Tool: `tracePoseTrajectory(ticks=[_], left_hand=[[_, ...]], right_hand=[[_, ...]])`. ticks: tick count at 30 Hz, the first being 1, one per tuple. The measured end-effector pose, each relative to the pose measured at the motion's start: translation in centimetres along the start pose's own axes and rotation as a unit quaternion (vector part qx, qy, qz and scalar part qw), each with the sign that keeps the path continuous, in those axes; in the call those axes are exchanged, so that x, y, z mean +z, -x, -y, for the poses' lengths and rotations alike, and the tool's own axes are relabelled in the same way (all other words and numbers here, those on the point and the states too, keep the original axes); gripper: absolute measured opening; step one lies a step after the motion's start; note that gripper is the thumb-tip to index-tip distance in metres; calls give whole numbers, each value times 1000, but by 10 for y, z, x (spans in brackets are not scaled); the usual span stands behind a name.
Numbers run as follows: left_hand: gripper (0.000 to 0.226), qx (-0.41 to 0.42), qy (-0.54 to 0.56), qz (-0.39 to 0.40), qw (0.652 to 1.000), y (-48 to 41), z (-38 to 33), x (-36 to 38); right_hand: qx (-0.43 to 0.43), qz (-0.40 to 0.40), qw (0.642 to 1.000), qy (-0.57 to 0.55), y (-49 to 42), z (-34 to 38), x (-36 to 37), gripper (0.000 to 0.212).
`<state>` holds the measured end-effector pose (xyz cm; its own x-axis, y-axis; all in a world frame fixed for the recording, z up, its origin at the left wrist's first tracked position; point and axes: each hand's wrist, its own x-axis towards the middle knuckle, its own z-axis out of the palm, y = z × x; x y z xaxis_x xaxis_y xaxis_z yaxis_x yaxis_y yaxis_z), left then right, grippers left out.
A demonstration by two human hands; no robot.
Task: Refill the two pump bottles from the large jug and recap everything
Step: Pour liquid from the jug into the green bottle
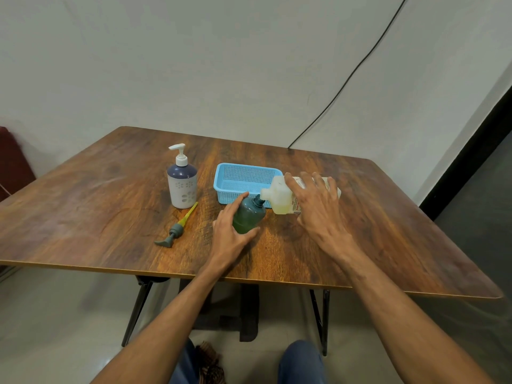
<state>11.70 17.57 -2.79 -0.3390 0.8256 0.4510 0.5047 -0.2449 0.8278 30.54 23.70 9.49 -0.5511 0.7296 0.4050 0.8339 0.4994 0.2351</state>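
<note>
Left hand: holds the green bottle. The thumb lies along its near side and the forefinger curves over the far shoulder, a half-closed wrap with the palm against the bottle's left side.
Right hand: grips the jug from above. The fingers are spread wide across its upper side and bent down over it. The thumb cannot be made out.
Jug: pale and translucent, with yellowish liquid pooled in the low end. It is tipped nearly level, mouth to the left, held above the table just in front of the basket's right corner.
Jug mouth: touching or just over the green bottle's neck; which of the two cannot be told.
Green bottle: dark green, open-necked, on the table near the front edge, leaning slightly right toward the jug.
Pump: grey-green head with a yellow tube, lying flat on the table left of the green bottle, apart from it.
White bottle: upright, with its white pump fitted, behind the loose pump and left of the basket.
Basket: blue mesh tray behind the green bottle.
Hidden: the right hand covers the jug's rear end and most of its label; only red letter fragments show, unreadable.
Unclear: whether any liquid is flowing.
Cut off: both forearms run out of the lower edge.
Cable: black, running down the wall to the table's back edge.
</note>
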Motion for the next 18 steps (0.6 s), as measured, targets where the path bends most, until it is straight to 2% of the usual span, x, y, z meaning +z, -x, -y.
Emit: tracePoseTrajectory(ticks=[18], left_hand=[[89,-1,7,5,1000,0,2,2]], right_hand=[[-4,-10,1000,1,-1,0,2,98]])
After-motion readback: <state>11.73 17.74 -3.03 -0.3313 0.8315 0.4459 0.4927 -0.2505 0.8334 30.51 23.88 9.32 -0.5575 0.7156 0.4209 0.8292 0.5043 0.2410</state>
